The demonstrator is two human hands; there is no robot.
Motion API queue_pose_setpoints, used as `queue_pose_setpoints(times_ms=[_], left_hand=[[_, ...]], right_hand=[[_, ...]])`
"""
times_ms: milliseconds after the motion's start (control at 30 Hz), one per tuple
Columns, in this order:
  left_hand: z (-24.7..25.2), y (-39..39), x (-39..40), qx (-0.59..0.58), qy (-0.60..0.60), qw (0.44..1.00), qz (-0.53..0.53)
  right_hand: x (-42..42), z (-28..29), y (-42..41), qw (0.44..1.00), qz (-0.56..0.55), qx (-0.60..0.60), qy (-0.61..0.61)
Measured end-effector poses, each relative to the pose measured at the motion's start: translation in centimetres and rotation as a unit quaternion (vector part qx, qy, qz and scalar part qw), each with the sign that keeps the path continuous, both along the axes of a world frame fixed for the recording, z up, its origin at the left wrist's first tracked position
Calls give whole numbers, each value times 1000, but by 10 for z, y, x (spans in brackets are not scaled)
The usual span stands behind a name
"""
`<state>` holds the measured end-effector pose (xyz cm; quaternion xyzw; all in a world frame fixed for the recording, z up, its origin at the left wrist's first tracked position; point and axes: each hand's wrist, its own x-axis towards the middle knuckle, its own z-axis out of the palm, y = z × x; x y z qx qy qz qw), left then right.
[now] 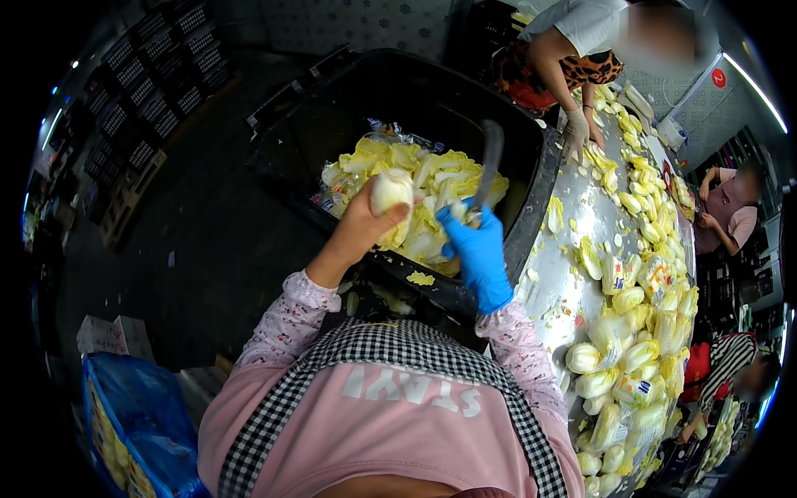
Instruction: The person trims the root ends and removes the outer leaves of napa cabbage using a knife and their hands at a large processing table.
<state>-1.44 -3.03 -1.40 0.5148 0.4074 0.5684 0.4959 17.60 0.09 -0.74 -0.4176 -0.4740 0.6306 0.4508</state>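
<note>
My bare left hand (361, 227) grips a head of napa cabbage (393, 193), its pale base turned up, above a large black plastic bin (429, 75). In my blue-gloved right hand (476, 252) is a knife (489, 162), its blade pointing away from me. A pale bit of cabbage (459, 211) shows by the thumb of that hand. Beneath both hands, loose cabbage leaves (429, 168) and some printed plastic wrap (333, 190) lie in the bin. One small leaf piece (421, 278) rests on the bin's near rim.
On my right runs a metal table (554, 311) with many cabbages (641, 355), some wrapped. A co-worker's gloved hand (576, 132) touches its far end. Two more people stand beyond the table. Stacked black crates (143, 93) and a wooden pallet (134, 199) are at left, a blue bag (134, 411) lower left.
</note>
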Motion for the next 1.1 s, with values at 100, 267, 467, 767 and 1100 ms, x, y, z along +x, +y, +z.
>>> queue_pose_setpoints(times_ms=[100,267,467,767,1100], left_hand=[[-1,0,-3,32,-18,999,35],[22,17,19,22,-15,1000,7],[76,40,12,94,10,993,-70],[116,65,7,248,191,950,-5],[79,73,-22,12,-180,983,-43]], right_hand=[[3,23,8,999,17,49,-12],[-8,42,20,978,115,78,-158],[-1,93,44,979,117,133,-98],[-6,121,66,932,-16,335,-141],[24,49,117,936,-5,214,-279]])
